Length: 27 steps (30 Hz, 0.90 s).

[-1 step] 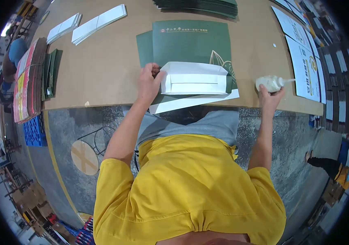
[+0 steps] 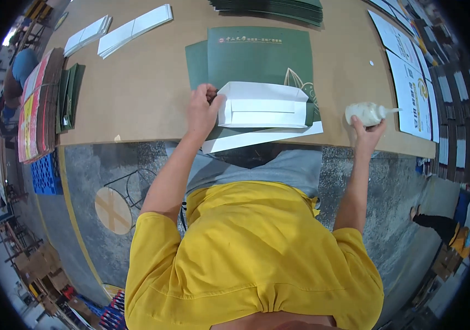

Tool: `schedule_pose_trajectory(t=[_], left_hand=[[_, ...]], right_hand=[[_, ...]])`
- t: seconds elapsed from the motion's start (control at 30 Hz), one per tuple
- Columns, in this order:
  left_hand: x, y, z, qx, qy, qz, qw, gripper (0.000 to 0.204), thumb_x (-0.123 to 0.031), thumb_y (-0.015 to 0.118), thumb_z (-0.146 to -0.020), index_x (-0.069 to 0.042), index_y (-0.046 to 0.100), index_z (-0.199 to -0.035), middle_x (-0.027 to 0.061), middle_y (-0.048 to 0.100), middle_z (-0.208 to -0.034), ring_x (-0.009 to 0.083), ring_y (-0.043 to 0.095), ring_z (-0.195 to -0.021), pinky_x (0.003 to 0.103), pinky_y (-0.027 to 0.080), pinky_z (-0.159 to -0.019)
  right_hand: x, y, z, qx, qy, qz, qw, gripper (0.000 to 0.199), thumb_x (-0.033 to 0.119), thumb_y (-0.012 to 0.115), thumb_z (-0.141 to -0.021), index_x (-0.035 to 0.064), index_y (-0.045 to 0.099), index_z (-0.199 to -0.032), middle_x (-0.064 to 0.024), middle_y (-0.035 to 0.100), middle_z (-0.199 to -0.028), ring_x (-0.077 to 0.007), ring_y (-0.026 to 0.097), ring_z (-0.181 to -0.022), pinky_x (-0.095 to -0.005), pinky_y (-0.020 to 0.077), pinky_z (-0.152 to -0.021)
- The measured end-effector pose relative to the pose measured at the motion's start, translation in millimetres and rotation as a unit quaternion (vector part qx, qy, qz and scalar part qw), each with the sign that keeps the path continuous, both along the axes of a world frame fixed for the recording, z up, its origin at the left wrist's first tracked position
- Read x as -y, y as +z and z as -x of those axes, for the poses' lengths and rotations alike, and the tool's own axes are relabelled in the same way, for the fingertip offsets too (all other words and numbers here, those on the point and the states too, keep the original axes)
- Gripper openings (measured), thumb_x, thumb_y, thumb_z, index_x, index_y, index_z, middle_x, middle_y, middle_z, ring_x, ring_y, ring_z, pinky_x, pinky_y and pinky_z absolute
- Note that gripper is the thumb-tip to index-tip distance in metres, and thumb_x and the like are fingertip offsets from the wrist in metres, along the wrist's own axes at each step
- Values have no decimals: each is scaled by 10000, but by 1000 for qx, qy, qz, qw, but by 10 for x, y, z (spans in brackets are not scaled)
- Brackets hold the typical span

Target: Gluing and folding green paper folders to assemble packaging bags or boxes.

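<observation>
My left hand [image 2: 202, 110] pinched the folded white flap [image 2: 262, 105] on the green paper bag [image 2: 257, 58]: light, creasable, best held by its edge. Right of it, my right hand [image 2: 366, 132] gripped the glue bottle [image 2: 366, 113].

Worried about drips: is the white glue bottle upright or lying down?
Lying down: the white glue bottle rests sideways on the table, nozzle pointing right, under the right hand.

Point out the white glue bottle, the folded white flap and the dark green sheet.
white glue bottle [image 2: 366, 114], head view, on its rounded body.
folded white flap [image 2: 265, 105], head view, on its middle panel.
dark green sheet [image 2: 257, 58], head view, on its bare upper face.
</observation>
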<state>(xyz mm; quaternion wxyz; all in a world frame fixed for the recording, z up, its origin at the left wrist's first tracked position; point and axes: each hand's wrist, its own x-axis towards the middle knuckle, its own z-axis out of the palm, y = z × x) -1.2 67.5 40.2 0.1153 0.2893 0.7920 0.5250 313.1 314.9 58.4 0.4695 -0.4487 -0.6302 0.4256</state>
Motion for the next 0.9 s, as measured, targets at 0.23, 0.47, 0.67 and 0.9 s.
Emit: schedule_pose_trajectory(t=[0.23,0.47,0.67,0.9], left_hand=[[24,-116,120,-215,-38,-7,976,108,-42,648,-765,-58,573,-841,84,584,-821,279,532,-776,357,440,-697],[90,-131,84,-195,-50,-20,979,131,-36,662,-767,-64,635,-893,76,614,-869,267,565,-835,350,463,-722],[90,-140,81,-164,-41,-22,985,92,-55,661,-793,-47,644,-883,76,621,-867,258,571,-841,343,469,-723],[49,-113,73,-192,-42,-54,979,106,-24,670,-772,-30,641,-874,85,618,-868,269,569,-831,348,474,-710]], right_hand=[[666,851,620,-439,326,255,798,749,162,691,-744,31,290,-1363,-177,492,-1239,-359,517,-1152,-473,448,-974],[964,940,1036,-142,376,308,862,661,181,656,-685,-4,381,-1258,-200,502,-1171,-302,583,-1034,-425,536,-818],[1124,1096,1266,-80,308,276,907,689,161,668,-660,7,385,-1270,-152,508,-1138,-228,538,-1041,-326,463,-885],[1217,872,1397,76,263,-40,961,575,95,668,-708,-6,438,-1225,-148,524,-1117,-249,541,-997,-344,445,-877]])
